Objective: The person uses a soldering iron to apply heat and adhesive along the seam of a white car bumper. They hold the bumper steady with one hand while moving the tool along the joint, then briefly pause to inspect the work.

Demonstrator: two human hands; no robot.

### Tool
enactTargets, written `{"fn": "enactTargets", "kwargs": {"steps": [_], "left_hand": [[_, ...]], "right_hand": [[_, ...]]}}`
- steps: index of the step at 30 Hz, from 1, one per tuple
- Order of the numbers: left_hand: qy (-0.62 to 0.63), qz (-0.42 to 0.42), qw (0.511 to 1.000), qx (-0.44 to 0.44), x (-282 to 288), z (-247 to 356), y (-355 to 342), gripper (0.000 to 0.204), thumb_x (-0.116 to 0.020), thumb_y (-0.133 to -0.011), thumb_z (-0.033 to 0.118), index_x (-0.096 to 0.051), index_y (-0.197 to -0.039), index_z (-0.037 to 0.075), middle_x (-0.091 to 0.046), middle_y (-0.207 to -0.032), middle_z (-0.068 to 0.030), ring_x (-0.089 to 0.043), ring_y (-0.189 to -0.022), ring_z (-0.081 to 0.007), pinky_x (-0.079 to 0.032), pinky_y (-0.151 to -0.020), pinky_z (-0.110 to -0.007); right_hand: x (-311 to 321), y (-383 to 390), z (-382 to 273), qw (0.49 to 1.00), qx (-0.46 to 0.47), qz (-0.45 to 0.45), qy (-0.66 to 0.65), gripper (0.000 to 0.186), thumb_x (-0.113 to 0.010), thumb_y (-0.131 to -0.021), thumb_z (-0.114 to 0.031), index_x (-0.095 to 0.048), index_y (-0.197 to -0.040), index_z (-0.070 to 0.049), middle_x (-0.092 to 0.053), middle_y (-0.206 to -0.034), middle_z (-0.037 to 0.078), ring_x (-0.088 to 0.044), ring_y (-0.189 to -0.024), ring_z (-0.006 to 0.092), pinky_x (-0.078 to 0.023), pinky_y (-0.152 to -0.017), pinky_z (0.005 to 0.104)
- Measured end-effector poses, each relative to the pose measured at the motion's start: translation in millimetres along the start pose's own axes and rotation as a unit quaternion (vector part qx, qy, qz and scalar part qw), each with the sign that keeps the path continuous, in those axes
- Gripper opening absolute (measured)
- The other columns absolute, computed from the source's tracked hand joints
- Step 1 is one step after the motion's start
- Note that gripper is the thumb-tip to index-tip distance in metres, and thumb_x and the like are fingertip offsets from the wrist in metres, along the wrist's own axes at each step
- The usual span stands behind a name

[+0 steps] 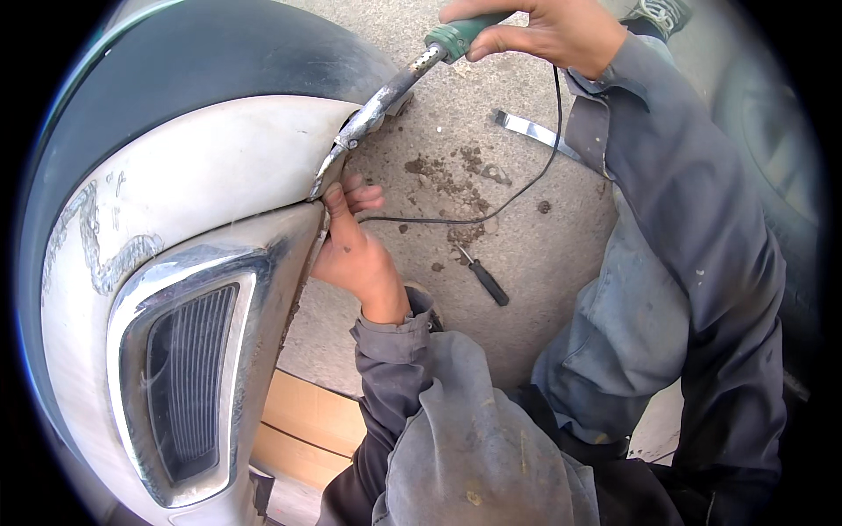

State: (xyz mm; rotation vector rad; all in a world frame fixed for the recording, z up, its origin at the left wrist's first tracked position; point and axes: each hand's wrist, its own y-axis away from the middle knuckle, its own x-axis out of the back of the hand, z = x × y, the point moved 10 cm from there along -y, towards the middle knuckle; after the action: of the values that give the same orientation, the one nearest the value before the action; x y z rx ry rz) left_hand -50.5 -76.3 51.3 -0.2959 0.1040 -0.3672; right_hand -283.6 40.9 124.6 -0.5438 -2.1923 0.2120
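Green-handled heat tool (412,70), scuffed white bumper (202,175)

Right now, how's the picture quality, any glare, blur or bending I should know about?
Head view: strong fisheye, so the white bumper bows and the corners go black; bright daylight, mild glare on the chrome grille trim; the left hand on the bumper edge and the right hand gripping the green-handled soldering iron are sharp; soft shadow on the concrete floor.
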Motion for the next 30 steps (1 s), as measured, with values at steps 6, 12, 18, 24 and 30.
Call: {"fn": "enactTargets", "kwargs": {"steps": [6, 12, 18, 24, 30], "left_hand": [[-0.010, 0.005, 1.000, 0.004, 0, 2, 0, 0.026, -0.060, -0.095, 0.005, -0.054, -0.110, -0.015, -0.066, -0.089, -0.0248, -0.067, -0.065, -0.0253, -0.055, -0.053, -0.031], [-0.011, 0.007, 1.000, 0.012, -3, -1, 1, 0.028, -0.060, -0.095, 0.007, -0.054, -0.111, -0.015, -0.066, -0.088, -0.0249, -0.066, -0.064, -0.0256, -0.055, -0.053, -0.031], [-0.018, 0.009, 1.000, 0.017, 2, 0, -1, 0.029, -0.060, -0.096, 0.008, -0.054, -0.111, -0.015, -0.066, -0.089, -0.0253, -0.066, -0.065, -0.0256, -0.055, -0.054, -0.031], [-0.029, 0.006, 0.999, 0.013, 0, 2, 1, 0.029, -0.061, -0.096, 0.009, -0.055, -0.110, -0.015, -0.066, -0.088, -0.0249, -0.066, -0.064, -0.0254, -0.055, -0.054, -0.031], [-0.016, 0.006, 1.000, 0.020, 1, -4, 0, 0.030, -0.061, -0.096, 0.010, -0.055, -0.109, -0.016, -0.066, -0.087, -0.0242, -0.066, -0.063, -0.0248, -0.055, -0.054, -0.031]], "right_hand": [[-1, -3, -2, 1.000, 0.005, 0.002, -0.031, 0.033, -0.081, -0.076, -0.020, -0.071, -0.105, -0.006, -0.065, -0.092, 0.009, -0.064, -0.088, 0.0238, -0.049, -0.078, 0.0335], [2, -6, -1, 1.000, 0.003, -0.004, -0.013, 0.033, -0.080, -0.077, -0.019, -0.070, -0.105, -0.005, -0.064, -0.093, 0.009, -0.063, -0.089, 0.0235, -0.049, -0.078, 0.0343], [-4, -15, 4, 0.999, 0.032, -0.006, -0.043, 0.033, -0.080, -0.078, -0.020, -0.070, -0.106, -0.005, -0.065, -0.094, 0.010, -0.064, -0.090, 0.0238, -0.049, -0.079, 0.0345], [-11, -19, 13, 0.998, 0.028, -0.026, -0.056, 0.034, -0.080, -0.077, -0.019, -0.071, -0.107, -0.006, -0.067, -0.094, 0.011, -0.065, -0.090, 0.0239, -0.050, -0.080, 0.0341], [-12, -19, 14, 0.997, 0.025, -0.040, -0.061, 0.034, -0.080, -0.077, -0.019, -0.071, -0.108, -0.006, -0.067, -0.096, 0.011, -0.065, -0.091, 0.0241, -0.050, -0.080, 0.0346]]}}
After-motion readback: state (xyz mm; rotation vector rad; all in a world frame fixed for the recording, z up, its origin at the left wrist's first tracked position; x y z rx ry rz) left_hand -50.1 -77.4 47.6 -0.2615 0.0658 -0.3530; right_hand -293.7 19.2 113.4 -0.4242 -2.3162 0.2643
